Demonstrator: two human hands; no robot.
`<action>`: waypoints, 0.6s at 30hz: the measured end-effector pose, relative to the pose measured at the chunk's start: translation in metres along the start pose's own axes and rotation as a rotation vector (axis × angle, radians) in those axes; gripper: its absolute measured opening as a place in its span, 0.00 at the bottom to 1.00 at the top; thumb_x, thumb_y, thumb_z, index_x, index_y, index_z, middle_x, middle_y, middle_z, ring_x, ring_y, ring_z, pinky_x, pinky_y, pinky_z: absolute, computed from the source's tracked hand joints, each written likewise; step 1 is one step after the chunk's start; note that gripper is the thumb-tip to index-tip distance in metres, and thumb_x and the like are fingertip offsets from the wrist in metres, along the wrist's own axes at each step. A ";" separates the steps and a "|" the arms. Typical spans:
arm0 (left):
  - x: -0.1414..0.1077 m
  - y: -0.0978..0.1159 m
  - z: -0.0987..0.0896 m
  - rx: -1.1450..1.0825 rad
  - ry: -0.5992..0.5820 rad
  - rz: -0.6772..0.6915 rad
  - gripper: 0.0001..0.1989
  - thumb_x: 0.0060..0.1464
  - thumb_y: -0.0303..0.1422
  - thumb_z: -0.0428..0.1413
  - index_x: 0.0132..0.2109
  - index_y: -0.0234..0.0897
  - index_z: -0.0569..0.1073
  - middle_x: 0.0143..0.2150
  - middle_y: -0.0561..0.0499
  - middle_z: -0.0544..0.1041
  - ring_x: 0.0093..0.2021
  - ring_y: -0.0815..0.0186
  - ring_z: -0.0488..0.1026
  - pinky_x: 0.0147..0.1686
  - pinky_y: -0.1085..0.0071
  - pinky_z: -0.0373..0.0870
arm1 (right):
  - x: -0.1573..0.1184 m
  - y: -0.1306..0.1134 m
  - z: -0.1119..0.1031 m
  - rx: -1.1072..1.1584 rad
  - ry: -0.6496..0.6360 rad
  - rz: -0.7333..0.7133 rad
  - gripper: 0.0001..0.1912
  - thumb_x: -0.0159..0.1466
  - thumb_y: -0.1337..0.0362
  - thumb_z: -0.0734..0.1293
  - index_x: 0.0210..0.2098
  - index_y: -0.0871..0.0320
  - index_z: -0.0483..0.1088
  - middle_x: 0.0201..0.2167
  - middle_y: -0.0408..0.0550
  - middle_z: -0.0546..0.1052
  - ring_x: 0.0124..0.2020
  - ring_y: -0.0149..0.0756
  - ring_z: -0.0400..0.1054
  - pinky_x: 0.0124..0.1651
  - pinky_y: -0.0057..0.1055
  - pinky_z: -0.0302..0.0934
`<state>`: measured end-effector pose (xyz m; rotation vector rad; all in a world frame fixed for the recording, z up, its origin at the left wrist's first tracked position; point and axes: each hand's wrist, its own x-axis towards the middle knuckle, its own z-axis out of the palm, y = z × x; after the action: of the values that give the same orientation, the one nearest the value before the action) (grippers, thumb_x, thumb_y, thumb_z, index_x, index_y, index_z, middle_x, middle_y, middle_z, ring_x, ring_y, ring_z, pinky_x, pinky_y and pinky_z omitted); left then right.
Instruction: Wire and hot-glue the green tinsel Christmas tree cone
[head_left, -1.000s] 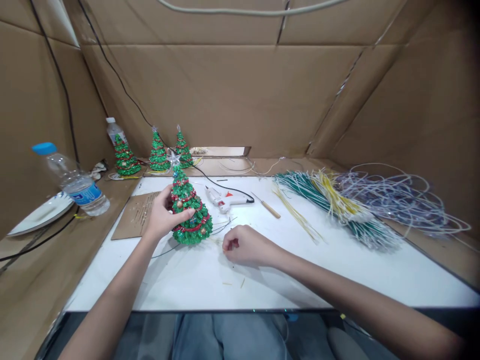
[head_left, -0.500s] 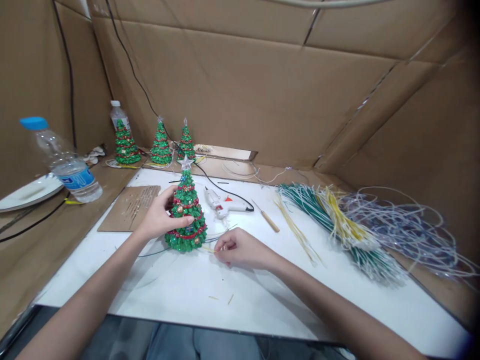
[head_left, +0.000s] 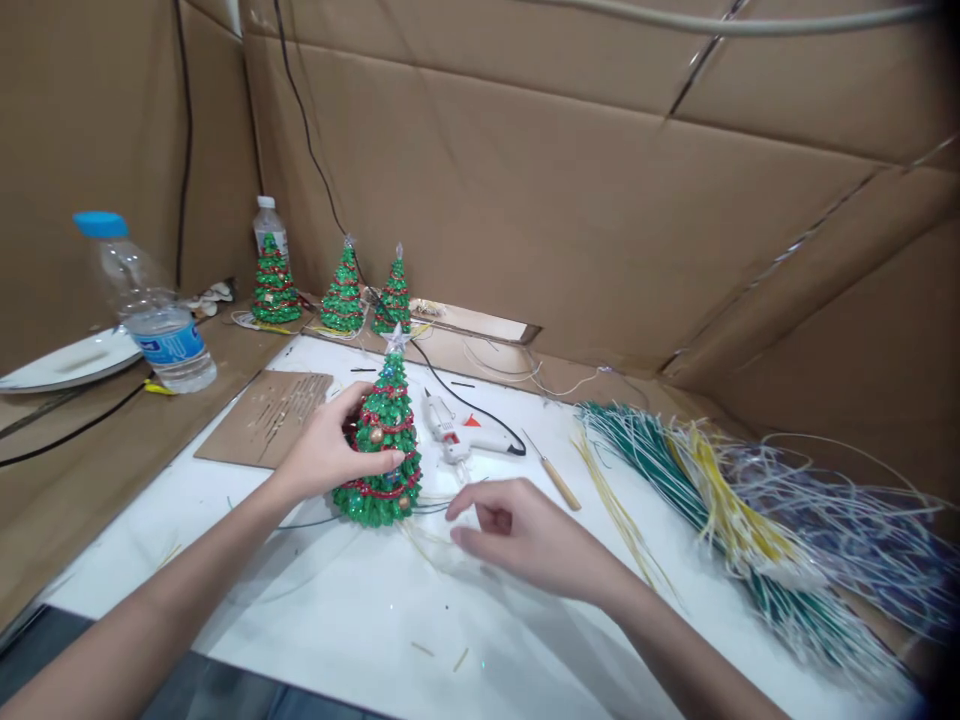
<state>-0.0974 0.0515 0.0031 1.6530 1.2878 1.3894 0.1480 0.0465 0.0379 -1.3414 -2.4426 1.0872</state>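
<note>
- I have the left hand (head_left: 324, 450) wrapped partway around the decorated tree (head_left: 394, 432), thumb across its front and fingers going behind its left side; how far they reach around back there I can't tell.
- The tree sits inside that grip at about mid-height, upright, with its clear star (head_left: 396, 340) rising above my fingers and its base showing below them at the white tabletop (head_left: 322, 640).
- My right hand (head_left: 521, 535) is loosely curled to the right of the base, apart from it, thumb and forefinger a little parted with nothing visible between the tips; the inside of the curl I can't make out.
- Between base and right hand, thin yellowish strands (head_left: 417, 541) trail out over the surface; I can't tell whether they touch the fingers.
- A dark wire (head_left: 311, 523) emerges left of the base, under the left wrist.
- Just beyond the right hand lie a white glue gun (head_left: 484, 438) and a wooden-handled awl (head_left: 561, 484), then some loose yellow wires (head_left: 613, 500).
- To my far right I see a green wire bundle (head_left: 630, 447) with a yellow bundle (head_left: 724, 505) over it, beside tangled pale wire (head_left: 870, 560).
- Left of the tree, a cardboard piece (head_left: 238, 415) lies flat; three similar trees (head_left: 342, 295) stand at the back.
</note>
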 end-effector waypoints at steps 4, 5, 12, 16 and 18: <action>-0.001 0.002 0.002 0.036 -0.018 0.028 0.30 0.34 0.33 0.68 0.49 0.41 0.73 0.41 0.49 0.78 0.40 0.56 0.75 0.40 0.66 0.70 | 0.017 -0.027 -0.003 0.118 0.340 -0.105 0.11 0.60 0.58 0.65 0.35 0.57 0.75 0.20 0.38 0.66 0.21 0.26 0.57 0.25 0.25 0.51; -0.001 0.003 0.002 0.040 -0.017 0.030 0.29 0.34 0.33 0.68 0.48 0.41 0.73 0.41 0.49 0.78 0.40 0.56 0.75 0.40 0.66 0.70 | 0.021 -0.034 -0.003 0.107 0.405 -0.142 0.11 0.60 0.57 0.65 0.35 0.57 0.75 0.21 0.39 0.69 0.22 0.26 0.58 0.26 0.25 0.53; -0.002 0.004 0.003 0.049 -0.023 0.059 0.26 0.35 0.33 0.67 0.46 0.40 0.73 0.35 0.52 0.77 0.33 0.61 0.72 0.33 0.70 0.68 | 0.043 -0.062 0.006 -0.234 0.604 -0.288 0.09 0.60 0.59 0.68 0.29 0.59 0.73 0.25 0.43 0.74 0.25 0.27 0.63 0.31 0.26 0.55; -0.002 0.005 0.002 0.082 -0.037 0.077 0.27 0.36 0.34 0.66 0.48 0.41 0.72 0.38 0.51 0.78 0.34 0.60 0.73 0.35 0.69 0.69 | 0.046 -0.068 0.006 -0.412 0.581 -0.269 0.08 0.62 0.64 0.66 0.28 0.59 0.72 0.24 0.43 0.74 0.25 0.28 0.64 0.31 0.27 0.54; -0.002 0.005 0.002 0.076 -0.038 0.068 0.28 0.35 0.34 0.67 0.48 0.41 0.73 0.38 0.51 0.78 0.35 0.59 0.74 0.35 0.68 0.69 | 0.044 -0.072 0.005 -0.474 0.554 -0.243 0.09 0.62 0.65 0.66 0.26 0.59 0.72 0.23 0.43 0.74 0.24 0.28 0.63 0.30 0.28 0.53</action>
<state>-0.0939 0.0487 0.0062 1.7803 1.2879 1.3573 0.0712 0.0544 0.0722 -1.1926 -2.3986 0.0492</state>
